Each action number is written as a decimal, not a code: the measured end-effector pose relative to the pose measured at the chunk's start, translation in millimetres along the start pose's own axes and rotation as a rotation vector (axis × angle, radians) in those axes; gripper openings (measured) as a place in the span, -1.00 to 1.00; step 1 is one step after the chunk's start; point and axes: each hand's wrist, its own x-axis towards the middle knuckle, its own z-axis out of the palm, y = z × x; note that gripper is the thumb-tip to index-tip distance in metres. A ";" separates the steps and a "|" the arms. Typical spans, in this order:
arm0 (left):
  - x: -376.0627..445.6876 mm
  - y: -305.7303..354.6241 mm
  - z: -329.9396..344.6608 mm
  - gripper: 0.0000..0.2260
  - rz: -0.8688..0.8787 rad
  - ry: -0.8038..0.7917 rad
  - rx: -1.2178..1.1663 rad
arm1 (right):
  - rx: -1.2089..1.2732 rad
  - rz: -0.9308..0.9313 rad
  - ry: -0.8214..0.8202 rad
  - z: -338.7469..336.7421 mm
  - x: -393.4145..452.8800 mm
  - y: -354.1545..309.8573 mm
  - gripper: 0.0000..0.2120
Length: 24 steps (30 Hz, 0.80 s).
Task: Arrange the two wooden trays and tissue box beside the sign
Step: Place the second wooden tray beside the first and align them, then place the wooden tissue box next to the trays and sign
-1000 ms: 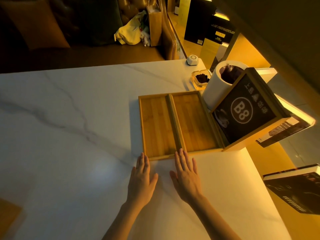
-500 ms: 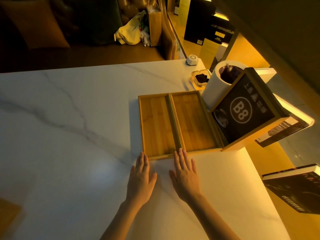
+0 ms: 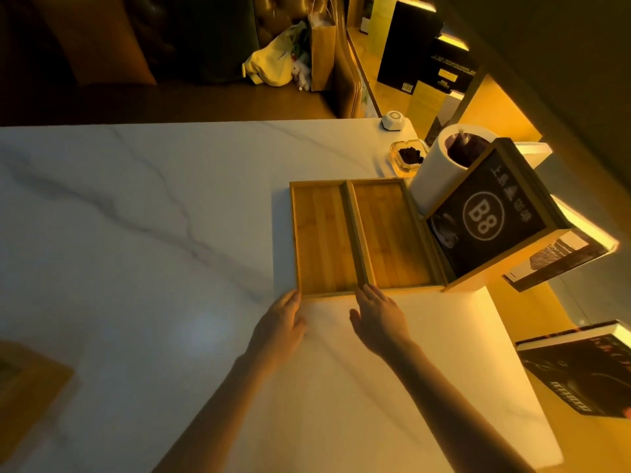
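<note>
left hand (image 3: 280, 325) flat, holds nothing, at left tray (image 3: 321, 238) corner | right hand (image 3: 379, 319) flat, fingertips at right tray (image 3: 392, 233) edge | trays touching, beside sign (image 3: 491, 216)

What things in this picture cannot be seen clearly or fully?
- Wooden object, head view: cut off by the left edge and blurred; whether it is the tissue box is unclear.
- White cylinder: its base is hidden behind the B8 sign.
- Small characters on the sign: too small to read.
- Left hand fingertips: whether they touch the trays is unclear.
</note>
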 end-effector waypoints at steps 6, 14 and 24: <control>-30.7 -11.7 -44.0 -0.70 0.065 0.209 -0.032 | -0.233 -0.165 0.009 -31.0 -3.2 -51.2 -0.77; -91.2 -80.9 -117.7 -0.80 0.038 0.539 0.081 | -0.092 -0.344 0.206 -36.3 -3.5 -174.5 -0.74; -184.1 -208.7 -182.4 -0.67 -0.228 0.809 0.030 | 0.137 -0.481 0.130 15.0 -36.8 -314.0 -0.70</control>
